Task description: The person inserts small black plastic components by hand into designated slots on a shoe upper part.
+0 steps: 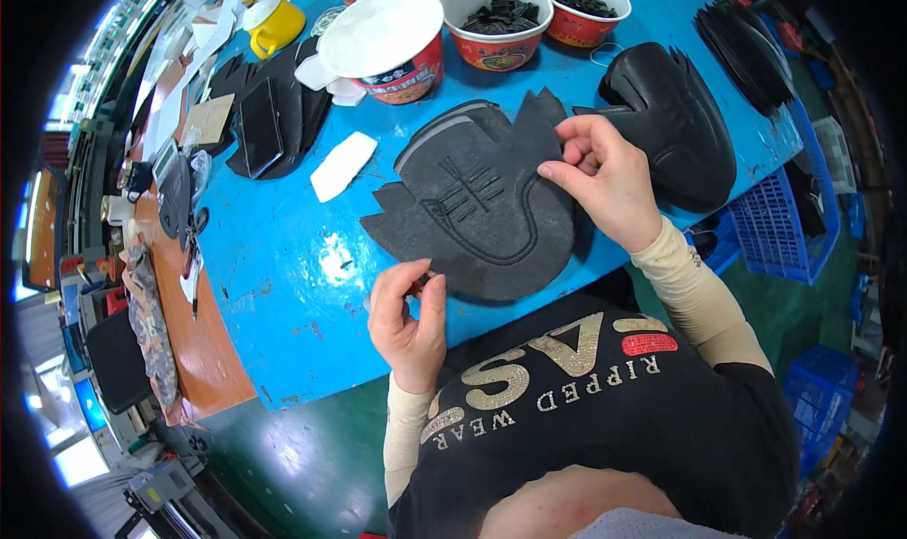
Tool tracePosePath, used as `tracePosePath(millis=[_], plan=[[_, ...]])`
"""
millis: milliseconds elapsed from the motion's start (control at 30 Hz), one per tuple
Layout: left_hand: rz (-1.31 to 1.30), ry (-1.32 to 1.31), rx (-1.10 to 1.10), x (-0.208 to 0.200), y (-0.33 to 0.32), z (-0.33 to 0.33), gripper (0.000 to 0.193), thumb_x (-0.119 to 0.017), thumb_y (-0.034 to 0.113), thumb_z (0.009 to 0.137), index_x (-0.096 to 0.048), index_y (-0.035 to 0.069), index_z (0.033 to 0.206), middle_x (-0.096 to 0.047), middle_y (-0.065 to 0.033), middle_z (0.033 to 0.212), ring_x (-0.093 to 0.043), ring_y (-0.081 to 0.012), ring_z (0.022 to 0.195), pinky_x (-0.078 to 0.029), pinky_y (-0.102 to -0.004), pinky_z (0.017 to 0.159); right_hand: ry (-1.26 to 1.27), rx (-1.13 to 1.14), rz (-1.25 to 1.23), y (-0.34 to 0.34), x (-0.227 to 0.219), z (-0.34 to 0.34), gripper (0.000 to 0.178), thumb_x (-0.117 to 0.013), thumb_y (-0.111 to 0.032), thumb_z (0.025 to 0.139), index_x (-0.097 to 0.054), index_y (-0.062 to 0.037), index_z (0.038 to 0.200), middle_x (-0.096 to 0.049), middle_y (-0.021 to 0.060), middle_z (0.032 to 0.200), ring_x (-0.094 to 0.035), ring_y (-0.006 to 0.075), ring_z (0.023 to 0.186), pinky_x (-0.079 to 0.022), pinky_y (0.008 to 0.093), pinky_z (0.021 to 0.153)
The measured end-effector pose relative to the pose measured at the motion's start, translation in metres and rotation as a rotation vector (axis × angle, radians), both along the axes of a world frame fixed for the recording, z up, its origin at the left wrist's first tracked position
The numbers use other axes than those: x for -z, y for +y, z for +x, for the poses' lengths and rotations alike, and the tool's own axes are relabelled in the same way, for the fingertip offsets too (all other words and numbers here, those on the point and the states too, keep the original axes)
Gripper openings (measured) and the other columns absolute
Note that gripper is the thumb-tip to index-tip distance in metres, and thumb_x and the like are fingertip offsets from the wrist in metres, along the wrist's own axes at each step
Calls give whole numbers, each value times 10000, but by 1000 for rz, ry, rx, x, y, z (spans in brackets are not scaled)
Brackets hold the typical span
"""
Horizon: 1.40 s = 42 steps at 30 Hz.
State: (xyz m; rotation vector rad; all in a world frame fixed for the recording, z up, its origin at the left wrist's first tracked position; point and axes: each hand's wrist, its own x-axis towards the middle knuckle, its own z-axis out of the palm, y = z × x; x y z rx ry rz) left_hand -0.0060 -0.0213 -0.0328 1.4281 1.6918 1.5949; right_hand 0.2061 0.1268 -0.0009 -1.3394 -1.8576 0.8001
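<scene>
A black moulded foam piece [477,213], rounded along its near side and with jagged points at its far corners, lies in front of me at the table's near edge. Curved grooves and crossing lines are pressed into its face. My right hand [609,175] grips its right edge, thumb on top and the other fingers curled. At its lower left rim is my left hand [406,317], thumb and forefinger drawn together; what they pinch is too small to make out. Right of the piece rests a stack of similar black moulded pieces [685,142]. A white scrap [343,167] lies to the left.
Paper tubs [392,43] stand along the back, two holding black scraps [505,15]. A phone [260,128] lies on black sheets at left, near a yellow pot [274,24]. Thin black pieces [744,62] are stacked at far right. A blue basket [779,227] stands beside the blue table [283,284].
</scene>
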Motion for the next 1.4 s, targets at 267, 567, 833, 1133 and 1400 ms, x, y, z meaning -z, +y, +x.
tracePosePath(millis=[267,567,833,1133,1400], plan=[[-12,-380,66,-16,-7,-4,277,-621,-117,883,-619,-36,1147,-605,-121,1118,-613,-147,946,-513,-259,804,764,257,509,21,-73,58,130,-729,-16,862,-716,-29,991,-671,17,935,-598,80,772,-496,230,660],[-76,-782,354,-31,30,12,269,-623,-63,905,-613,-30,1172,-653,-155,1119,-671,-218,952,-563,-317,832,-339,140,811,16,-26,106,149,-769,-77,754,-730,-98,896,-619,65,779,-636,232,693,-515,333,606],[-186,-616,420,-44,51,24,182,-676,-82,859,-680,-47,1038,-663,-131,1087,-665,-171,920,-549,-272,807,154,-116,466,-7,-17,39,195,-787,-5,755,-731,-52,935,-642,68,928,-616,153,722,-489,264,625],[-17,-646,288,-23,36,20,184,-742,-55,827,-698,-21,1002,-675,-107,1042,-643,-138,906,-526,-243,787,357,-596,-53,-22,-11,-26,91,-714,-51,855,-643,-12,895,-627,52,901,-592,119,718,-461,263,605],[24,-230,404,-33,22,6,213,-780,-41,766,-693,17,951,-686,-84,926,-647,-157,773,-518,-270,658,447,-790,-570,-33,-13,-18,94,-631,-107,940,-580,-28,940,-560,36,872,-518,105,771,-432,265,685]])
